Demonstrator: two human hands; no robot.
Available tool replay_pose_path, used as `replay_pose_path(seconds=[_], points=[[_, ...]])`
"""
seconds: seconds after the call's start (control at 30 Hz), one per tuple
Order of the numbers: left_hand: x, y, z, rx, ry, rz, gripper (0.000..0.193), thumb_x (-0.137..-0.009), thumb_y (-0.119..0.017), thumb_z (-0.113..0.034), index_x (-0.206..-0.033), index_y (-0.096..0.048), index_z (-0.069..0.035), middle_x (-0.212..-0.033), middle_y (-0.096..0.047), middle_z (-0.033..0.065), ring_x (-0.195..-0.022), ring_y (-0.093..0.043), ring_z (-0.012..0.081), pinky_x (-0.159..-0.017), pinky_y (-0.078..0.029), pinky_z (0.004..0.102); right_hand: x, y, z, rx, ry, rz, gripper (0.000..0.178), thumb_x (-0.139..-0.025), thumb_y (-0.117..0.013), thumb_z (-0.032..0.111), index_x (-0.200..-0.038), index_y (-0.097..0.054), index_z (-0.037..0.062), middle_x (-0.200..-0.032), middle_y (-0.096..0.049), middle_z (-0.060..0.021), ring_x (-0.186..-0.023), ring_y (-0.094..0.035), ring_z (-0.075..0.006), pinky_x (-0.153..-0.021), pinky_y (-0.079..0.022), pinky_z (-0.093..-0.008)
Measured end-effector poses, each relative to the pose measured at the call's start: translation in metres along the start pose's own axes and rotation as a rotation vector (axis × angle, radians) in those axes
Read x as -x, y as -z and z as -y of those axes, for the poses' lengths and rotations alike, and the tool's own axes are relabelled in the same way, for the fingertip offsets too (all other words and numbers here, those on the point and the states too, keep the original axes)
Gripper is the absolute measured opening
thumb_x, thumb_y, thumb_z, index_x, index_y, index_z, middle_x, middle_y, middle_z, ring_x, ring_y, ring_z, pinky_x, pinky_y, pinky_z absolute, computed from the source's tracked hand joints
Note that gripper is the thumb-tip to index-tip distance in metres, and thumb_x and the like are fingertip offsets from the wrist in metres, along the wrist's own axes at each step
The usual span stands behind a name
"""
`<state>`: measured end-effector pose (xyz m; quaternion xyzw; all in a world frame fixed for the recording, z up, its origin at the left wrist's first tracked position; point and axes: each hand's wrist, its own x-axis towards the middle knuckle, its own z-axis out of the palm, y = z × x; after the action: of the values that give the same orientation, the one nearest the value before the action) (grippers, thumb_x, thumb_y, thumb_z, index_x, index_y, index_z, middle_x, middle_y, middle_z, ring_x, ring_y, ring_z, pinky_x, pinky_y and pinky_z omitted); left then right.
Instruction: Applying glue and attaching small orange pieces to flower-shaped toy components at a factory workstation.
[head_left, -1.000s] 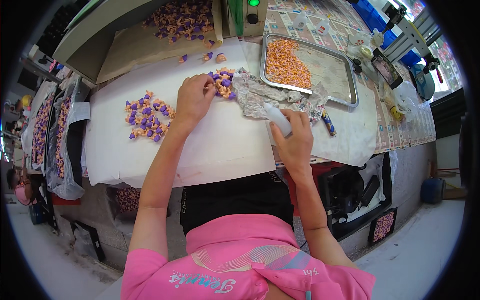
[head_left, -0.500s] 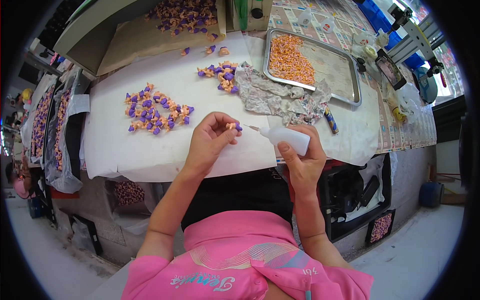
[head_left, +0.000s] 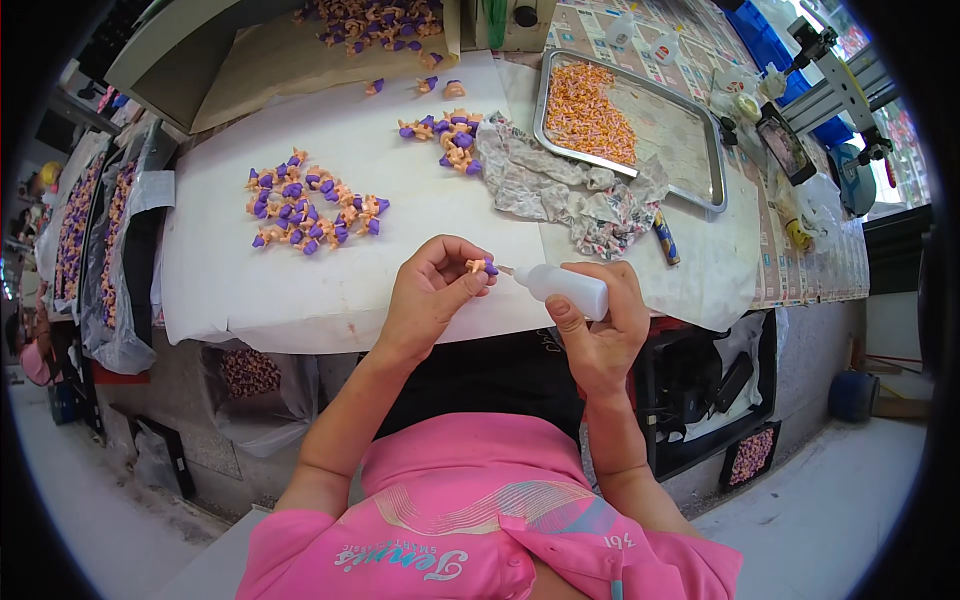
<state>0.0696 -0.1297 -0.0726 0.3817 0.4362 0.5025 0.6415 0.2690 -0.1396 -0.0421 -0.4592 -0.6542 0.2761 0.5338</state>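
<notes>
Between the fingertips of my left hand (head_left: 432, 295) is a small peach and purple plastic figure part (head_left: 481, 267). My right hand (head_left: 606, 325) is wrapped round a white squeeze bottle (head_left: 567, 290), tilted so that its thin nozzle points left. The nozzle tip is at or very near the purple end of the part; whether they touch I cannot tell. On the white paper (head_left: 400, 220) beyond my left hand lies a loose group of similar parts (head_left: 312, 205). A smaller cluster (head_left: 450, 138) sits farther back, beside a crumpled cloth (head_left: 540, 185).
A metal tray (head_left: 712, 150) at the back right holds many small orange and pink pieces (head_left: 588, 115). Near the cloth lies a dark blue tube (head_left: 665, 240). A phone (head_left: 786, 146) on a stand is at the right. More figure parts (head_left: 380, 22) fill an open-fronted box at the back.
The bottle's nozzle has come up to the purple end of the part, closing the gap between them. Both hands keep their holds. The whole view has shifted slightly.
</notes>
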Motion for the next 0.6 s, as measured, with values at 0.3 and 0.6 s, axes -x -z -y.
replay_pose_path(seconds=[0.3,0.6], points=[[0.0000,0.0035,0.0034,0.004,-0.002,0.008,0.020,-0.088,-0.067,-0.003,-0.107,-0.058,-0.001,-0.102,-0.063,0.0066,-0.092,-0.064,0.0137,-0.082,-0.052,0.0253,0.0036,-0.0042,-0.0035,-0.005,0.002,0.007,0.032,-0.081,-0.079,0.020,-0.100,-0.066,-0.0028,-0.087,-0.054,-0.0055,-0.075,-0.052,-0.0126,-0.065,-0.041,-0.0239],[0.0023,0.0015,0.0057,-0.003,-0.017,0.015,0.020,-0.088,-0.067,-0.002,-0.106,-0.058,-0.001,-0.099,-0.063,0.0051,-0.092,-0.064,0.0131,-0.082,-0.051,0.0250,0.0050,0.0010,0.0028,0.012,0.010,0.003,0.030,-0.082,-0.078,0.018,-0.099,-0.066,-0.0030,-0.085,-0.053,-0.0052,-0.074,-0.051,-0.0120,-0.062,-0.039,-0.0233]])
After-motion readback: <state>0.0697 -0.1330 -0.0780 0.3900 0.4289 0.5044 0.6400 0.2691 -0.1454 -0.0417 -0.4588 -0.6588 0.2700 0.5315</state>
